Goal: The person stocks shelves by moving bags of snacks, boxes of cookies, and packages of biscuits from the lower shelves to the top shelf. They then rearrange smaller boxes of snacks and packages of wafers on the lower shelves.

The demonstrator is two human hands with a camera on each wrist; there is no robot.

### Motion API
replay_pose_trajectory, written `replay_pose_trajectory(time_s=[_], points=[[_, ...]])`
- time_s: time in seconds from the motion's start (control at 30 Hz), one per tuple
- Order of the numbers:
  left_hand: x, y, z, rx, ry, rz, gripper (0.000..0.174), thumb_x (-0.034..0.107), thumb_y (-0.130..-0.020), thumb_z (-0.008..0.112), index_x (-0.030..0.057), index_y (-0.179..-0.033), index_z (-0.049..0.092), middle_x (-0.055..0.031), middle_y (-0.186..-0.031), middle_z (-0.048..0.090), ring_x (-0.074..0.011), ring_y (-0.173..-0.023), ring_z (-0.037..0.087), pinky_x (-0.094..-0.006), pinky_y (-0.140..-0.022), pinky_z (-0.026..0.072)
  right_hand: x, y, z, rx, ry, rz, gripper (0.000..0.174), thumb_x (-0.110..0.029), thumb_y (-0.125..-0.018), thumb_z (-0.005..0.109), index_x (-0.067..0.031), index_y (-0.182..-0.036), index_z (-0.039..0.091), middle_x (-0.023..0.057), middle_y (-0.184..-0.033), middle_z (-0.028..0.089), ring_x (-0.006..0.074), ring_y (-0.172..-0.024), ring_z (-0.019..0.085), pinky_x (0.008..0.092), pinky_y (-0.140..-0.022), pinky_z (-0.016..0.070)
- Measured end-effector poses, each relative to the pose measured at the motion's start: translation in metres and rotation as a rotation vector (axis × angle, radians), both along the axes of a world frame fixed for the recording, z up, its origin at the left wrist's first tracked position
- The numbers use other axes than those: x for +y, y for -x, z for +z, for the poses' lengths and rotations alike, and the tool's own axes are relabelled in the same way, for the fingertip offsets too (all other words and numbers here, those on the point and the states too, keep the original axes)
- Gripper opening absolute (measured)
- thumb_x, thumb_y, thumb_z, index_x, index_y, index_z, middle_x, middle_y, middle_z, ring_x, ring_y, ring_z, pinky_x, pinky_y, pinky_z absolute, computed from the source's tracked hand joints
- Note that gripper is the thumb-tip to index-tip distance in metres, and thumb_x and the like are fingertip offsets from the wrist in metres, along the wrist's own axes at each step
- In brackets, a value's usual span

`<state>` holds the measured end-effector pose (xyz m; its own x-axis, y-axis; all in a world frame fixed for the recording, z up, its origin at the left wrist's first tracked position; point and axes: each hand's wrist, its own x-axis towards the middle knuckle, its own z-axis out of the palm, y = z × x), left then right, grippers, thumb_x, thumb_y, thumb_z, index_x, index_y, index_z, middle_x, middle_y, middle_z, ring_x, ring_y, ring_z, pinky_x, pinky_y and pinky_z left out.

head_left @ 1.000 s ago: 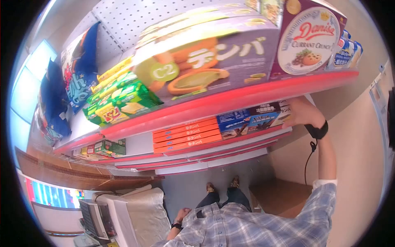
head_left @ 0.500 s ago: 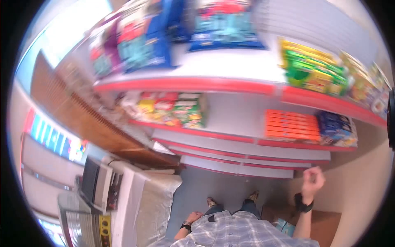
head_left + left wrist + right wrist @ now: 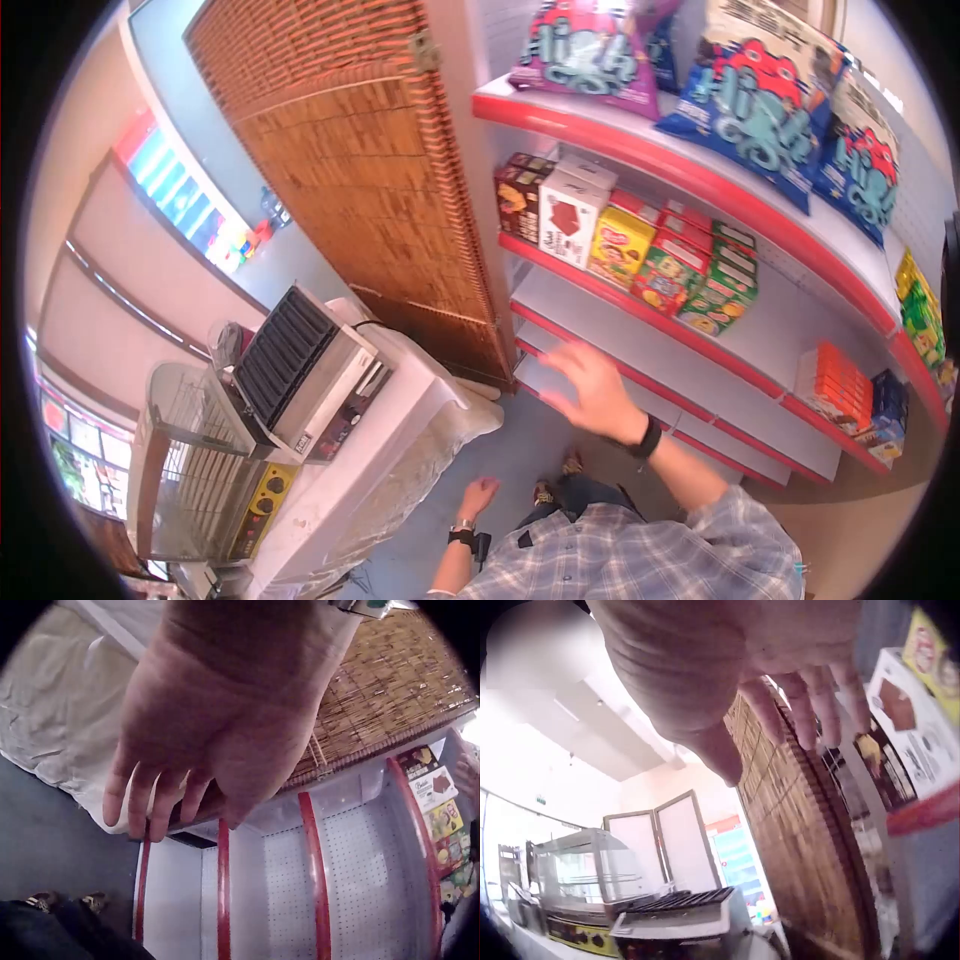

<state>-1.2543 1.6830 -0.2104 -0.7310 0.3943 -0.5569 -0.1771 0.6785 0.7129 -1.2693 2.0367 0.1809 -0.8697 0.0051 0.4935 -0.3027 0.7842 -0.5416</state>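
My right hand (image 3: 595, 392) is raised in front of the lower shelves, its fingers loosely bent and holding nothing. Nearest to it in the head view is a row of snack boxes: a dark brown box (image 3: 522, 200), a white box (image 3: 568, 215), a yellow box (image 3: 620, 245), then red and green boxes (image 3: 722, 285). In the right wrist view the fingers hang down, apart from the white box (image 3: 911, 724) at their side. My left hand (image 3: 480, 496) hangs low beside my body, and the left wrist view shows its palm (image 3: 217, 712) bare with the fingers extended.
Blue and purple snack bags (image 3: 750, 110) stand on the top shelf. Orange boxes (image 3: 838, 385) lie further right. A woven screen (image 3: 350, 150) closes off the shelf's left end. On the left, a table (image 3: 400, 420) bears a roller grill (image 3: 300, 375) and a glass display warmer (image 3: 190, 470).
The view has swung left along the shelf toward the screen and table. My right hand has left the dark boxes beside the orange ones, dropped, and come up empty further left.
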Motion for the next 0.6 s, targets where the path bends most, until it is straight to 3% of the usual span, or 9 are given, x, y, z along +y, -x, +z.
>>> replay_pose_trajectory(time_s=[0.13,0.2,0.33,0.4,0.43,0.5,0.53,0.6], points=[[0.001,0.011,0.012,-0.052,-0.107,0.095,0.051,0.044,-0.095,0.069,0.0031,-0.126,0.068,-0.0129,-0.096,0.077,-0.0209,-0.09,0.073,-0.0341,-0.081,0.0551,0.014,0.13,0.054,0.151,-0.212,-0.223,0.063,-0.021,-0.079,0.08,-0.0054,-0.134,0.054,0.02,-0.136,0.05,0.0409,-0.128,0.049,0.0515,-0.109,0.0408],[-0.004,0.026,0.022,-0.075,-0.119,0.077,0.053,0.045,-0.096,0.068,0.0027,-0.127,0.067,-0.0127,-0.096,0.077,-0.0207,-0.09,0.073,-0.0339,-0.081,0.055,0.029,0.189,0.076,0.242,-0.422,-0.385,0.067,-0.021,-0.077,0.08,-0.0001,-0.133,0.051,0.0229,-0.137,0.047,0.0404,-0.133,0.045,0.0583,-0.117,0.0312],[-0.007,0.072,0.068,-0.116,-0.125,0.104,0.056,0.046,-0.097,0.067,0.0028,-0.131,0.064,-0.0119,-0.103,0.076,-0.02,-0.093,0.071,-0.0341,-0.082,0.0546,0.067,0.263,0.087,0.113,-0.605,-0.61,0.074,-0.024,-0.073,0.085,0.0037,-0.132,0.052,0.0269,-0.138,0.054,0.0384,-0.135,0.048,0.0584,-0.114,0.0346],[-0.001,0.103,0.086,-0.093,-0.153,0.171,0.056,0.046,-0.097,0.067,0.0036,-0.133,0.063,-0.0116,-0.106,0.075,-0.0195,-0.095,0.07,-0.0341,-0.082,0.0543,0.082,0.286,0.086,-0.154,-0.584,-0.706,0.094,-0.029,-0.065,0.091,0.003,-0.141,0.047,0.03,-0.144,0.051,0.0416,-0.134,0.051,0.057,-0.116,0.033],[-0.002,0.112,0.094,-0.089,-0.183,0.234,0.056,0.046,-0.097,0.067,0.0044,-0.134,0.062,-0.0112,-0.109,0.074,-0.0189,-0.098,0.069,-0.0341,-0.083,0.0539,0.088,0.293,0.084,-0.161,-0.574,-0.698,0.094,-0.029,-0.065,0.091,0.003,-0.141,0.047,0.03,-0.144,0.051,0.0416,-0.134,0.051,0.057,-0.116,0.033],[0.003,0.141,0.121,-0.081,-0.211,0.233,0.055,0.045,-0.098,0.066,0.0048,-0.135,0.062,-0.0111,-0.113,0.074,-0.0186,-0.1,0.069,-0.034,-0.083,0.0536,0.095,0.297,0.09,-0.427,-0.509,-0.544,0.096,-0.03,-0.061,0.092,0.0029,-0.14,0.049,0.0304,-0.137,0.055,0.0429,-0.124,0.059,0.0588,-0.111,0.0375],[0.008,0.149,0.133,-0.074,-0.254,0.23,0.054,0.044,-0.099,0.066,0.0051,-0.135,0.061,-0.0109,-0.116,0.073,-0.0183,-0.103,0.068,-0.0338,-0.084,0.0532,0.093,0.295,0.093,-0.401,-0.521,-0.516,0.093,-0.031,-0.062,0.092,0.003,-0.138,0.05,0.0295,-0.13,0.059,0.0446,-0.115,0.063,0.0581,-0.106,0.042],[0.019,0.165,0.151,-0.082,-0.299,0.228,0.051,0.043,-0.1,0.065,0.0051,-0.135,0.062,-0.0103,-0.115,0.073,-0.0177,-0.103,0.067,-0.0334,-0.086,0.0527,0.084,0.286,0.103,-0.379,-0.519,-0.495,0.093,-0.031,-0.062,0.092,0.0029,-0.138,0.051,0.0292,-0.13,0.059,0.0454,-0.116,0.062,0.0569,-0.105,0.0435]])
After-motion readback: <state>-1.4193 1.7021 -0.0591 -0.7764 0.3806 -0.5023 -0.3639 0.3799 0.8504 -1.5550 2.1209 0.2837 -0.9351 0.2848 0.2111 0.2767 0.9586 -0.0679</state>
